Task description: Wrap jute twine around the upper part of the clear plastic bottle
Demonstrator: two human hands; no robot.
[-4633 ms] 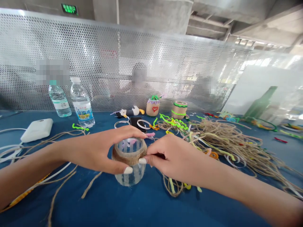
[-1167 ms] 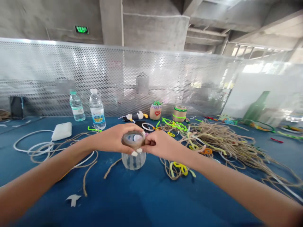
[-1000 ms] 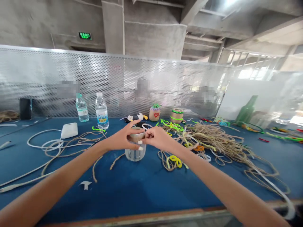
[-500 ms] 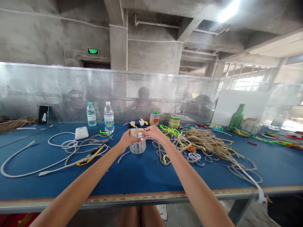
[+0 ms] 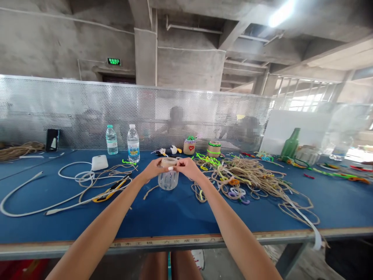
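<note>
A clear ribbed jar stands upright on the blue table in front of me. Tan twine rings its neck. My left hand is closed on the left of the neck, thumb across the front of the band. At the right side of the neck, my right hand pinches the twine, fingertips close to the left thumb. The exact strand between those fingers is too small to make out. Right of the jar lies a tangled pile of twine, with colored pipe cleaners among it.
Two water bottles stand behind to the left, near a white box, a white cable and a yellow cutter. Two twine-wrapped jars are at the back. Farther right stands a green bottle.
My right fingers have shifted slightly at the jar's neck, and the rim shows more openly between the hands. The jar has stayed in nearly the same place.
</note>
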